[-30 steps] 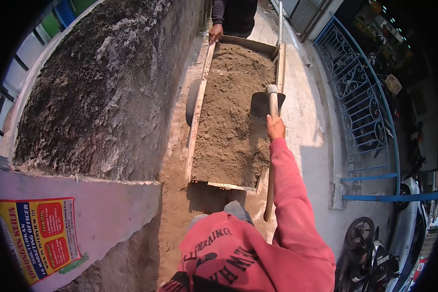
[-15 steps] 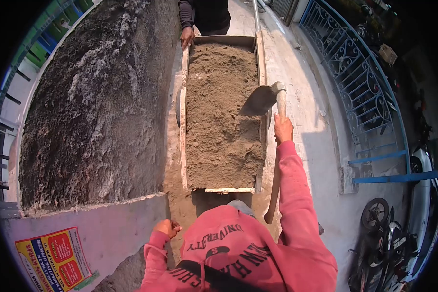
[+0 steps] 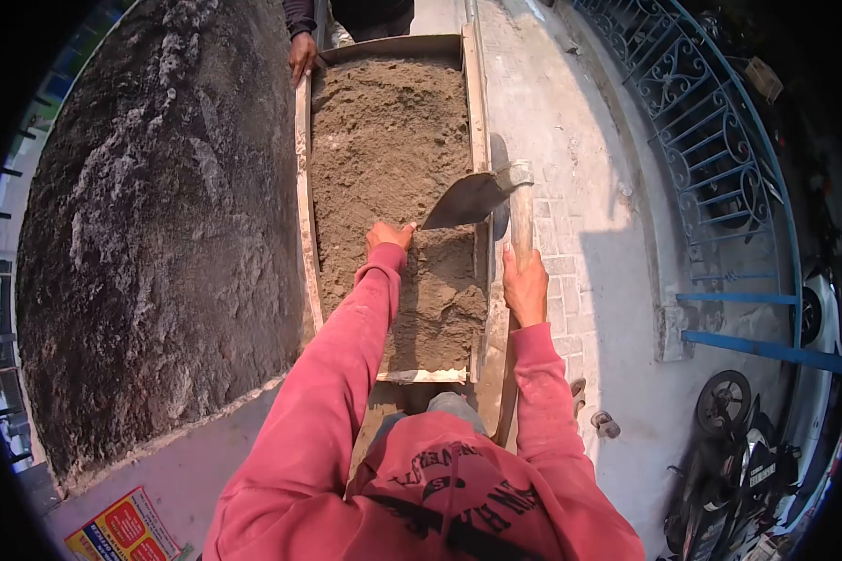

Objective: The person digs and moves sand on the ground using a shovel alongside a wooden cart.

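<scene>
My right hand (image 3: 526, 285) is wrapped round the wooden handle of a hoe (image 3: 468, 200), just below its metal head. The dark, broad blade points left over the right side of a cart full of sand (image 3: 384, 122). Stretched forward over the sand, my left hand (image 3: 388, 237) has its fingers curled in. Its fingertips are at the blade's left corner; whether they grip the metal I cannot tell. The cart's wooden side rail (image 3: 303, 187) runs along the sand's left edge.
At the cart's far left corner rests another person's hand (image 3: 301, 56). A rough dark wall top (image 3: 159, 234) lies along the left. On the right are a paved walkway (image 3: 557, 215), a blue metal railing (image 3: 720, 168) and a parked motorcycle (image 3: 734, 458).
My left hand has moved from beside my body forward to the blade's corner. The hoe and my right hand appear slightly further left and lower as the view shifted.
</scene>
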`<action>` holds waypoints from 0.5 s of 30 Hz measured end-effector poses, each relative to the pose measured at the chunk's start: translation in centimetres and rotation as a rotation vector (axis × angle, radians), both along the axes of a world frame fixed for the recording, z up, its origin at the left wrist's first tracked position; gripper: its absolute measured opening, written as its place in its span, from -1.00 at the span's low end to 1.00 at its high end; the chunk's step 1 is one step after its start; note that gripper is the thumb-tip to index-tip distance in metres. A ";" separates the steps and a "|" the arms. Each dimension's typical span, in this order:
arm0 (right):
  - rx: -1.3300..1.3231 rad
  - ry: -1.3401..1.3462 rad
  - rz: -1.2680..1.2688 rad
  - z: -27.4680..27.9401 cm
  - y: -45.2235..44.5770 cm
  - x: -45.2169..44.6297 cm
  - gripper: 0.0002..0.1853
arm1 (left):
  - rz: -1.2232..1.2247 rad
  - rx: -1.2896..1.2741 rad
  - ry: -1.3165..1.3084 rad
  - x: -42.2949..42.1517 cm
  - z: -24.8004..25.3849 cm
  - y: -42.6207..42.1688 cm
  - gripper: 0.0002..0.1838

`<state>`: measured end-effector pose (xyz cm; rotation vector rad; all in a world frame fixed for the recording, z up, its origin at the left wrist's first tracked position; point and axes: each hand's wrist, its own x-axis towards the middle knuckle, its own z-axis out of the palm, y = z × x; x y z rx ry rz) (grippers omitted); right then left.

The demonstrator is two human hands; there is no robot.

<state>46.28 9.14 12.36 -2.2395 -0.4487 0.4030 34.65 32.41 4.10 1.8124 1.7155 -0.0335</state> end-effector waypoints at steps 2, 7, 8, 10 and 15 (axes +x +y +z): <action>0.015 -0.009 0.003 0.0 -0.1 0.1 -0.44 | 0.017 -0.014 -0.006 0.5 -2.5 0.5 -0.48; 0.027 0.032 0.027 0.2 -0.5 1.0 -0.48 | 0.064 0.047 -0.048 -0.9 -5.6 1.0 -0.58; 0.033 0.055 0.031 0.5 -0.5 1.1 -0.48 | 0.083 0.007 -0.060 -1.4 -4.3 0.9 -0.62; 0.061 0.054 0.037 0.4 -0.6 1.1 -0.49 | 0.072 -0.017 -0.144 -3.4 -4.0 1.2 -0.69; 0.059 0.045 0.072 -0.1 -0.8 1.5 -0.46 | 0.243 -0.155 -0.562 -9.3 2.9 1.7 -0.84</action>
